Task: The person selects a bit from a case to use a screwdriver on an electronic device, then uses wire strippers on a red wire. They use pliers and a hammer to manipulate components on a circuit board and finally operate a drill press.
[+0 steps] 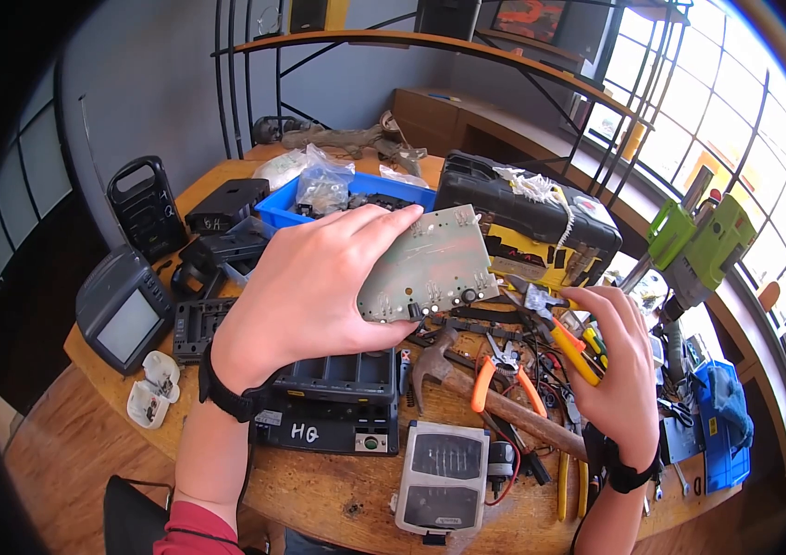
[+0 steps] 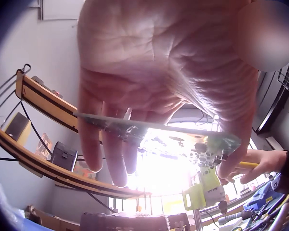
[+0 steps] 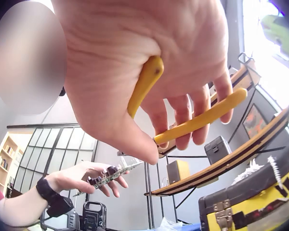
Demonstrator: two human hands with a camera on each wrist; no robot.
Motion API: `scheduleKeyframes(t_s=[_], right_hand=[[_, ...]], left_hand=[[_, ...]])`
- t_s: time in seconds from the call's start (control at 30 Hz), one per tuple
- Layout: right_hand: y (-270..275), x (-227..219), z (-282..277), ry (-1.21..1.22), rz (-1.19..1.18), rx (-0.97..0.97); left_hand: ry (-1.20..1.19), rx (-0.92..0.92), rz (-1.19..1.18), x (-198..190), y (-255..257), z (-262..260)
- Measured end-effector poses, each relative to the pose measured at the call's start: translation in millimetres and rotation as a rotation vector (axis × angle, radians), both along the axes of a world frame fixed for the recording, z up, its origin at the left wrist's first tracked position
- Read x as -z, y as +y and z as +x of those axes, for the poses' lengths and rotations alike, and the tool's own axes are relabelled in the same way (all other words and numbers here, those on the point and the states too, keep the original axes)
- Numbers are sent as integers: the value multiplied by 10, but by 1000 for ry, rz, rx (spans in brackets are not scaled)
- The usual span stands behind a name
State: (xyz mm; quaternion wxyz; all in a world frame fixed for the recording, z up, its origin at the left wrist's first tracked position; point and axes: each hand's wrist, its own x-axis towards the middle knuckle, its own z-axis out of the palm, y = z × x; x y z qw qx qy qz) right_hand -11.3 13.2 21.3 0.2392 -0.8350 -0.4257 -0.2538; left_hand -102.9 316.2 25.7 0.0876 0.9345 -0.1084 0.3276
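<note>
My left hand [image 1: 309, 287] grips a circuit board [image 1: 430, 264] by its left side, fingers over the top edge and thumb along the lower one. The pale solder side faces the head camera, and small black parts [image 1: 469, 296] sit along the bottom edge. In the left wrist view the board [image 2: 159, 129] appears nearly edge-on below the palm. My right hand [image 1: 619, 379] holds yellow-handled pliers [image 1: 578, 356], their head close to the board's right corner. The right wrist view shows the two handles [image 3: 202, 118] spread apart, one against the palm and the other along the fingers.
Beneath the hands lie a hammer [image 1: 504, 404], orange-handled pliers [image 1: 510, 375] and a grey case [image 1: 444, 476]. A black device [image 1: 328, 430] marked HQ stands at left. Behind are a blue tray [image 1: 277, 205] and a black-yellow toolbox [image 1: 522, 208]. A green drill [image 1: 712, 245] rises at right.
</note>
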Motion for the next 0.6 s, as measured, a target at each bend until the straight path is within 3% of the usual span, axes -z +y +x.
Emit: scheduleKeyframes(t_s=[0.13,0.3,0.53,0.6], right_hand=[[38,24,-9,-77,-26,22],[-3,69,14,104,-17,32],[21,73,29,31,-11,24],[6,88,23,135,24,22]], left_hand=[[-7,23,-2,1,-27,-8],[-9,45,1,29,-31,19],[-1,19,-9,47,-55,8],[100,19,-83,11,-75,-16]])
